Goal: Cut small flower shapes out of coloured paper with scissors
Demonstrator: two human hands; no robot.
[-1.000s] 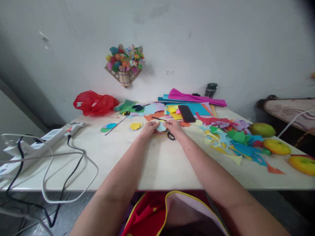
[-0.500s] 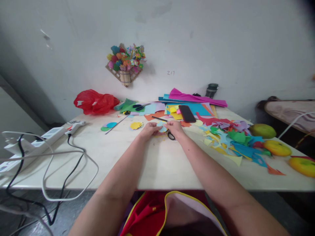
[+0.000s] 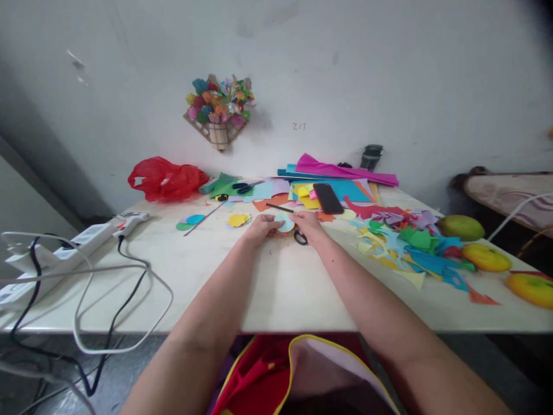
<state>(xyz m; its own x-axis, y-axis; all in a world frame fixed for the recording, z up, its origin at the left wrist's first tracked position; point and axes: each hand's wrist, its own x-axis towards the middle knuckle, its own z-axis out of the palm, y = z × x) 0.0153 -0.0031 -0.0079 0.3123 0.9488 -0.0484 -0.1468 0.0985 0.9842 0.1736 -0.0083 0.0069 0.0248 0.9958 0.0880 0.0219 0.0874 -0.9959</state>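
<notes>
Between my hands is a light blue paper piece, roughly round, held above the table. My left hand pinches its left side. At its right edge, the fingers of my right hand are closed on the same piece. A pair of scissors lies just below my right hand, its black handle showing and the rest hidden. A thin black stick-like thing lies just beyond my fingers. Left of my left hand sit scalloped yellow paper cut-outs.
Colourful paper scraps spread to the right, beside mangoes. A phone rests on coloured paper sheets. Further left lie blue-handled scissors, a red plastic bag and a power strip with trailing cables.
The light blue paper has tilted, so more of its face shows to me. Both hands stay in nearly the same place.
</notes>
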